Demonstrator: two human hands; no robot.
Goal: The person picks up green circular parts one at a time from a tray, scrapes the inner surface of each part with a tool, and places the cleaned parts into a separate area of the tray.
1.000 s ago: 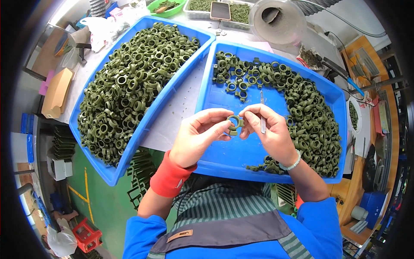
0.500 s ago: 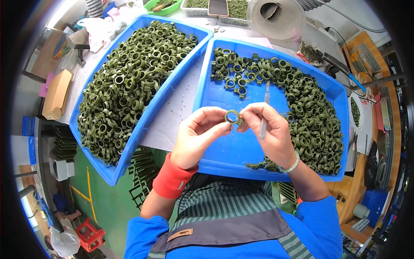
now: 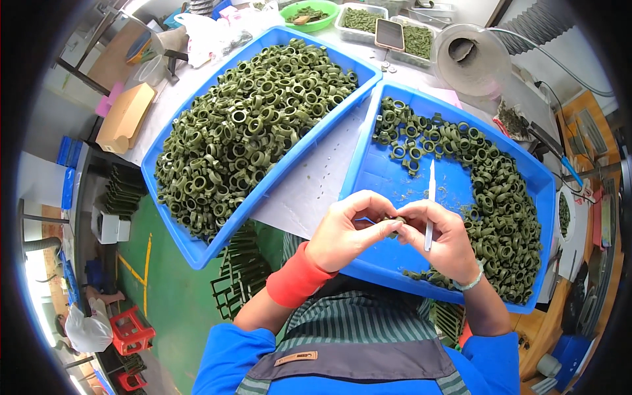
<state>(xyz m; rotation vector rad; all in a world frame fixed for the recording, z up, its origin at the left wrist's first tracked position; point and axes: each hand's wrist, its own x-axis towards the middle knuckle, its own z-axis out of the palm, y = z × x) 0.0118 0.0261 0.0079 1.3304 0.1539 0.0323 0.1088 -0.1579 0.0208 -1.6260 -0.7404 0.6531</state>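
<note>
Over the right-hand blue tray (image 3: 368, 158), my two hands meet at a small dark green plastic ring (image 3: 397, 220), now seen mostly edge-on. My left hand (image 3: 349, 232), with a red wristband, pinches it between thumb and fingers. Fingertips of my right hand (image 3: 447, 243) touch it from the other side. That same hand also grips a slim, pale scalpel-like knife (image 3: 431, 191), its tip pointing away from me. Similar rings (image 3: 503, 224) pile along the tray's right and far sides. Fingers hide part of the ring.
Left of this tray stands another blue tray (image 3: 289, 155), heaped with green rings. Behind are a green bowl (image 3: 322, 23), clear tubs of small green parts (image 3: 359, 20), a phone (image 3: 389, 34) and a grey funnel-like duct (image 3: 477, 59). A red crate (image 3: 131, 331) sits on the floor.
My view has shifted, so the scene appears farther right and slightly lower. The ring has turned from face-on to nearly edge-on, with my fingertips closer together around it. The knife stays in my right hand.
</note>
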